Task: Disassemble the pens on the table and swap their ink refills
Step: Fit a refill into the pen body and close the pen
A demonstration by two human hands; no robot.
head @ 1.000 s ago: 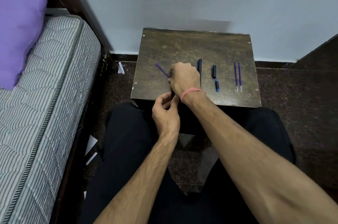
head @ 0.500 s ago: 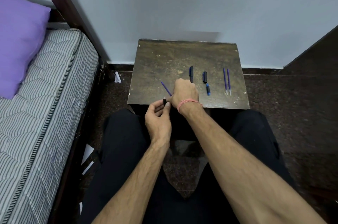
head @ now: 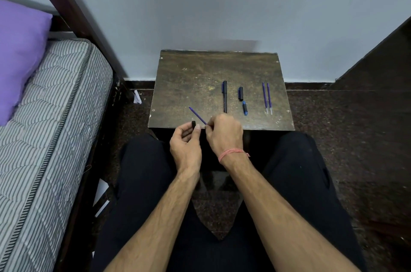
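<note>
My right hand (head: 223,134) pinches one end of a thin purple refill (head: 197,115), which slants up and left over the front edge of the small wooden table (head: 191,76). Just left of it, my left hand (head: 185,145) holds a short black pen piece (head: 194,124) between thumb and fingers. On the table lie a whole black pen (head: 224,96), a black cap (head: 240,93), a blue pen piece (head: 244,108) and two purple refills (head: 267,98) side by side on the right.
A striped mattress (head: 44,129) with a purple pillow (head: 17,54) fills the left side, and its dark bed frame (head: 73,11) rises beside the table. The grey wall stands behind the table. A dark surface (head: 378,60) runs along the right. My legs are below.
Both hands have drawn back from the tabletop toward its front edge. The refill and the black piece have come apart, one in each hand.
</note>
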